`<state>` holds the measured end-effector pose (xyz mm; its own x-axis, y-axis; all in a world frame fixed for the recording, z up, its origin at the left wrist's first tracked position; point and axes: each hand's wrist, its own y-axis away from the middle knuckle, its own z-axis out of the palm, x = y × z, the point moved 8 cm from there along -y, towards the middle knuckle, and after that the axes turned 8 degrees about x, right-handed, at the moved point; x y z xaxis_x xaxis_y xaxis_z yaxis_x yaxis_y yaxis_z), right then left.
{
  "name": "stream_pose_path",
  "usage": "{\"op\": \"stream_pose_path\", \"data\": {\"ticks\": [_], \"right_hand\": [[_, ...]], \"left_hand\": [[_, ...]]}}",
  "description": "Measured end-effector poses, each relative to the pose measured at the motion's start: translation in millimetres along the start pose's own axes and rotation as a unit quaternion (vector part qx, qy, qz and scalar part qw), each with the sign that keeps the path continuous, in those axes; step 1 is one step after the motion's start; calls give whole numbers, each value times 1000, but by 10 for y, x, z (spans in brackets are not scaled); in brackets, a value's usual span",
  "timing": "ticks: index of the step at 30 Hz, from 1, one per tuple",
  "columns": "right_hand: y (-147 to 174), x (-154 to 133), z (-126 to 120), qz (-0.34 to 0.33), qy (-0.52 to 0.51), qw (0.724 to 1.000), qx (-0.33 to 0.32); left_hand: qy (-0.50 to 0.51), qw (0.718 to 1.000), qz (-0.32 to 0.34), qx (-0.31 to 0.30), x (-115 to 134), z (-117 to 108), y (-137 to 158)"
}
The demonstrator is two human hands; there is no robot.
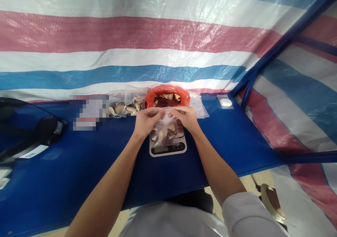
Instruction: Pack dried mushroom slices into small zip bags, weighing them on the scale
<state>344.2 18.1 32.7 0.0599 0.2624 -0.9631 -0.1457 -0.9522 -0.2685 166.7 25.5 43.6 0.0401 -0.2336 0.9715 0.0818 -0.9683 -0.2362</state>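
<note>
Between my two hands hangs a clear plastic bag with several brown and cream pieces in it, perhaps dried mushrooms. My left hand pinches its top edge on the left, and my right hand pinches the same edge on the right. Below the bag is a white kitchen scale with a dark display strip; whether the bag rests on it I cannot tell. Just behind my hands sits an orange-red plastic bag, its mouth open, holding more brown and cream pieces.
Filled clear bags lie left of the orange-red bag, and flat clear bags lie right of it. A small white round object is farther right. Black equipment stands on the blue table. Striped sheeting hangs behind.
</note>
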Motion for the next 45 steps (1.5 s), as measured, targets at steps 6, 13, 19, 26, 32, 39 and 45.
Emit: {"op": "stream_pose_path", "data": {"ticks": [6, 13, 19, 26, 32, 39, 45], "right_hand": [[22, -8, 22, -22, 11, 999, -27], [23, -91, -17, -7, 9, 1000, -22], [47, -97, 12, -37, 31, 999, -25], [40, -40, -28, -25, 33, 999, -4], [34, 19, -42, -17, 32, 999, 26], [42, -49, -10, -40, 54, 998, 17], [33, 32, 7, -19, 17, 999, 21]], "left_hand": [[-8, 1000, -1, 9, -2, -3, 2], [-9, 1000, -13, 7, -19, 1, -10], [-20, 999, -21, 16, -26, 16, -1], [-8, 1000, -8, 9, -35, 18, -16], [-11, 1000, 2, 10, -21, 25, -1], [-18, 1000, 5, 24, -21, -5, 11], [0, 1000, -10, 18, -42, 2, -2]]}}
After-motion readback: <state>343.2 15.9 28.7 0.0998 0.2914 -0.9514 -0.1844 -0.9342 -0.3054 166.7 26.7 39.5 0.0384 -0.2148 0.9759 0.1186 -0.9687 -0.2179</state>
